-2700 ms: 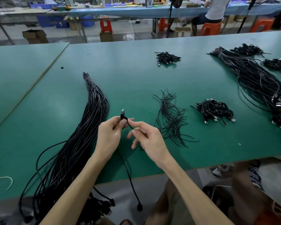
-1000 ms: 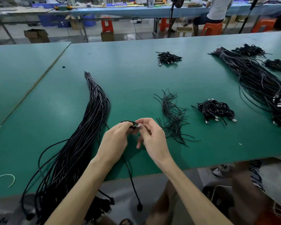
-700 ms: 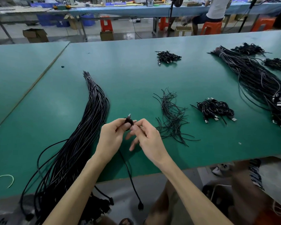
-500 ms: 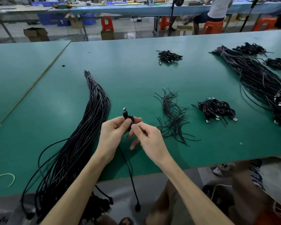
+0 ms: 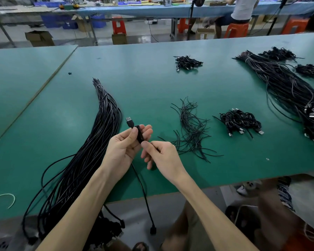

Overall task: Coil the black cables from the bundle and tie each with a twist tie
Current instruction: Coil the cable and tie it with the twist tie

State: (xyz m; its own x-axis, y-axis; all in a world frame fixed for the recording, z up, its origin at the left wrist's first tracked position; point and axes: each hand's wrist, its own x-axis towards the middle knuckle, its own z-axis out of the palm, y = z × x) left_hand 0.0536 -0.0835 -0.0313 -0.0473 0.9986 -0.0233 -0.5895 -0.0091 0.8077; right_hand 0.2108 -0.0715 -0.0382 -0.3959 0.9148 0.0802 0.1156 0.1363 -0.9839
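Observation:
My left hand (image 5: pixel 124 144) grips a small coil of black cable (image 5: pixel 139 134) between thumb and fingers, with its USB plug (image 5: pixel 129 121) sticking up to the left. My right hand (image 5: pixel 162 156) pinches the same cable just below the coil. The rest of that cable (image 5: pixel 143 192) hangs over the table's front edge, its other plug dangling below. A long bundle of black cables (image 5: pixel 91 153) lies to the left of my hands. Loose black twist ties (image 5: pixel 190 129) are scattered to the right. A pile of coiled, tied cables (image 5: pixel 240 122) lies beyond them.
The green table (image 5: pixel 152 84) carries another small cable pile (image 5: pixel 187 62) at the back and a second large bundle (image 5: pixel 288 91) at the right. A white wire loop (image 5: pixel 5 198) lies near the front left. A seated person (image 5: pixel 241 13) works at the far bench.
The coil in my left hand has grown as more cable was wound in, and the plug now points up and left. The dangling end has risen slightly.

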